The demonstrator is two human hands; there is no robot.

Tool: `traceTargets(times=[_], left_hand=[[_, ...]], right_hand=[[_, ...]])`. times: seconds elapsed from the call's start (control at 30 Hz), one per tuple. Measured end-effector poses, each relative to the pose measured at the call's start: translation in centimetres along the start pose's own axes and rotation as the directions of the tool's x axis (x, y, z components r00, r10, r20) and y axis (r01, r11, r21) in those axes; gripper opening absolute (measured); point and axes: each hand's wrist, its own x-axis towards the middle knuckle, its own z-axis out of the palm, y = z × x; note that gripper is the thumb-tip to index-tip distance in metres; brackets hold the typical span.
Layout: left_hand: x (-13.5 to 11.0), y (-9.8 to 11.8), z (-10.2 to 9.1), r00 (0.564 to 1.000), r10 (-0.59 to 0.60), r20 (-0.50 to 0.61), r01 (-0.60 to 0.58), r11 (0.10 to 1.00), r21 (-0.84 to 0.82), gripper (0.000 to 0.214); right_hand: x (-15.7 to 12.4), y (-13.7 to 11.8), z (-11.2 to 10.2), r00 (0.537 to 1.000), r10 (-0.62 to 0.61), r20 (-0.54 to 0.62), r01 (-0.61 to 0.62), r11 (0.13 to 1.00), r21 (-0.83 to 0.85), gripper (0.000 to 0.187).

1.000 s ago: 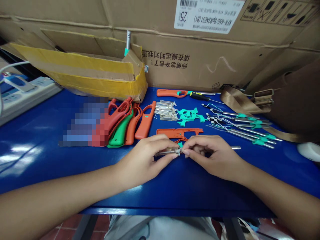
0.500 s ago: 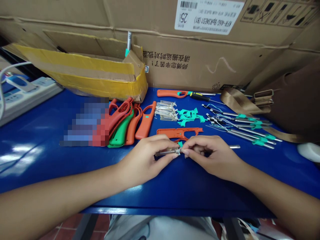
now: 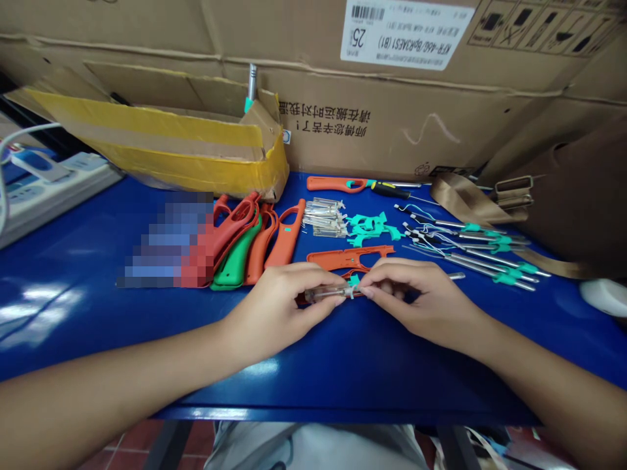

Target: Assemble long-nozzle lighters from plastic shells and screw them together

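My left hand (image 3: 289,297) is closed around a small clear lighter fuel tank (image 3: 323,293), its valve end facing right. My right hand (image 3: 421,294) pinches at that valve end; what sits between its fingertips is too small to make out. Just behind the fingertips shows a teal plastic piece (image 3: 353,281), close to a second orange shell part mostly covered by my hands. An orange lighter handle half (image 3: 337,260) lies beyond them, hollow side up. Farther back are a pile of clear fuel tanks (image 3: 326,219) and a heap of teal trigger pieces (image 3: 372,226).
Red, green and orange handle shells (image 3: 284,241) lie at left. Metal lighter tubes (image 3: 482,264) with wires spread at right. A long orange lighter (image 3: 333,184) and a screwdriver (image 3: 389,190) lie at the back. A yellow-taped carton (image 3: 196,163) and a power strip (image 3: 63,186) stand left.
Both hands have moved slightly away from me, with the fuel tank still between them. More of the clear tank now shows, and it overlaps the orange part behind. The other things stay put.
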Motion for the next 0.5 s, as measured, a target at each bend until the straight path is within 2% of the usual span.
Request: traceTargets(times=[0.3, 0.5], left_hand=[[-0.02, 0.34, 0.10, 0.999, -0.011, -0.046, 0.010, 1.000, -0.025, 0.015], [-0.11, 0.25, 0.24, 0.998, 0.023, -0.055, -0.024, 1.000, -0.016, 0.015]], right_hand=[[0.14, -0.22, 0.42, 0.999, 0.032, -0.024, -0.032, 0.999, 0.021, 0.015], [0.15, -0.21, 0.61, 0.999, 0.032, -0.016, -0.031, 0.999, 0.037, 0.015]])
